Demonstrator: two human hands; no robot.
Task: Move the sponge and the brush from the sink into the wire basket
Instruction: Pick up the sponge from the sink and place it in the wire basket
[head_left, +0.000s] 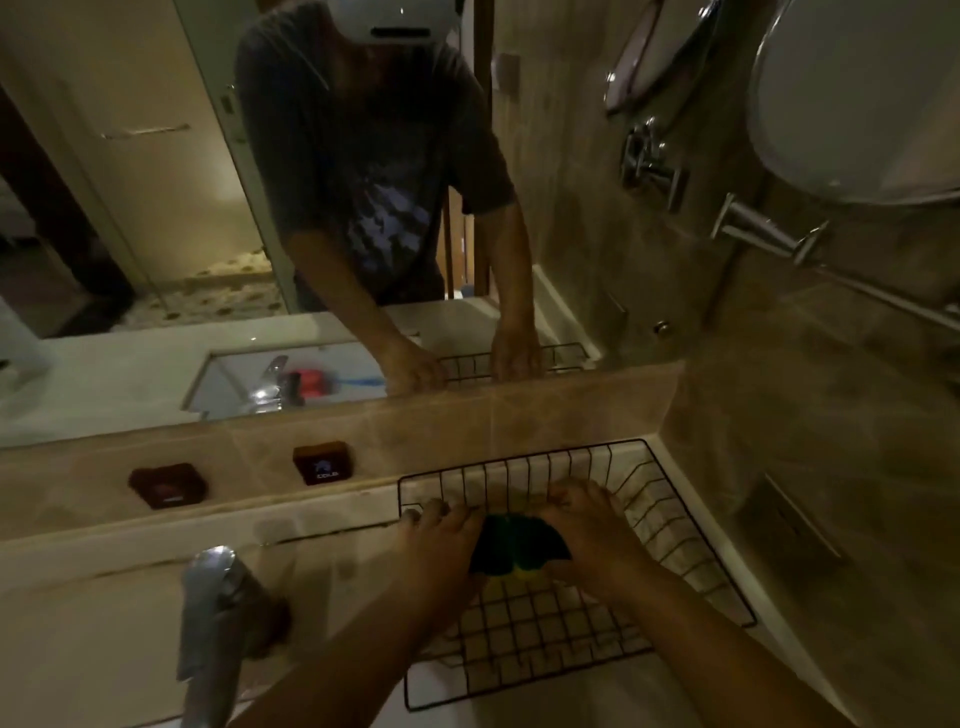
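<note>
A black wire basket (691, 540) stands on the counter to the right of the tap. Inside it, the sponge (511, 545) shows its dark green scouring face and a strip of yellow at its lower edge. My left hand (441, 545) grips the sponge's left side and my right hand (587, 525) grips its right side, both hands inside the basket. The brush (332, 382), red head with a blue handle, appears only as a reflection in the mirror, lying in the sink. The sink itself is out of direct view.
A chrome tap (213, 623) rises at the lower left. Two dark red square holders (169, 486) (322, 462) sit on the tiled ledge below the mirror. A tiled wall with chrome rails (763, 234) closes off the right side.
</note>
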